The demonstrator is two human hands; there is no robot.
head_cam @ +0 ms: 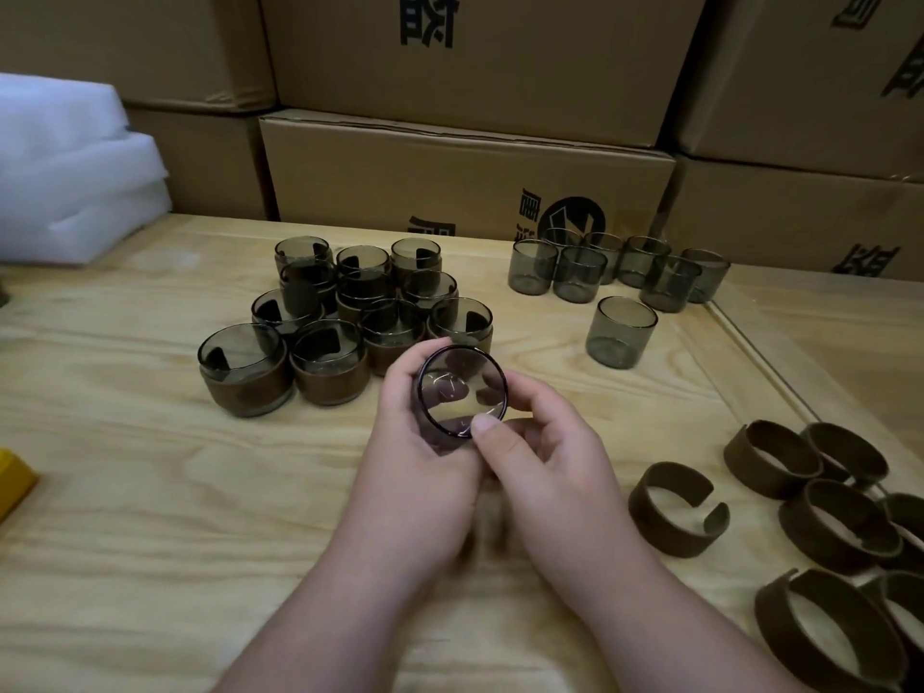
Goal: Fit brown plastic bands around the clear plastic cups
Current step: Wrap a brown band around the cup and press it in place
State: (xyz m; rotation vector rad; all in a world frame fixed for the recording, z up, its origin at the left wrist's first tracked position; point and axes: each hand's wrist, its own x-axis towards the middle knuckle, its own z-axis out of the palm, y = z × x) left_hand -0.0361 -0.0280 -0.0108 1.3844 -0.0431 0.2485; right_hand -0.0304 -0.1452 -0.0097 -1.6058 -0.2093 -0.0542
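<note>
Both my hands hold one clear smoky cup (461, 392) above the middle of the wooden table, its mouth tilted toward me. My left hand (415, 442) curls round its left side. My right hand (540, 442) grips the right side, thumb on the near rim. Whether a band sits on this cup is hidden by my fingers. Several banded cups (330, 362) stand stacked behind my hands to the left. Bare cups (620, 332) stand at the back right. Loose brown bands (675, 512) lie on the table to the right.
Cardboard boxes (465, 177) are stacked along the back edge of the table (150, 492). White foam sheets (70, 167) lie at the far left. A yellow object (12, 477) pokes in at the left edge. A raised wooden ledge (765, 362) runs along the right.
</note>
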